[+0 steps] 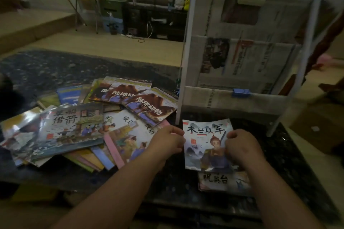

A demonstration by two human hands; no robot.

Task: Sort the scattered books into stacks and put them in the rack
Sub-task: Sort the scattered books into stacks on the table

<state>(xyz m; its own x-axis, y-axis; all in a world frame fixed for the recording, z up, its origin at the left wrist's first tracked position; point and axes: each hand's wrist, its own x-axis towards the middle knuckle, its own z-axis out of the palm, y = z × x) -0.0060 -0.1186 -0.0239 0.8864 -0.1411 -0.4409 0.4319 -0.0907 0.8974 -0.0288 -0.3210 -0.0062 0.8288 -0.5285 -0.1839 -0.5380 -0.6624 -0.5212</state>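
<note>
**Both hands on one picture book in front of the rack**

A thin picture book point(203, 141) with a soldier figure on its cover sits at the lower centre-right of the frame, face up and slightly curved. It is held at both sides. The left hand point(167, 142) pinches its left edge with curled fingers, and the right hand point(241, 148) grips the right side, knuckles over the cover. The book's lower edge overlaps a second book point(221, 181) lying flat on the dark patterned table point(290, 163). Whether the two touch cannot be told.

To the left, across the middle of the frame, a loose pile of books point(89, 122) spreads over the table, with the covers overlapping at mixed angles.

Just above the held book stands the white rack point(188, 42), filling the upper right. Its tiers are lined with newspaper point(260, 57), and a blue clip point(240, 92) is fixed on the front rail of the lowest tier. A cardboard box point(316, 126) sits at the right edge.
</note>
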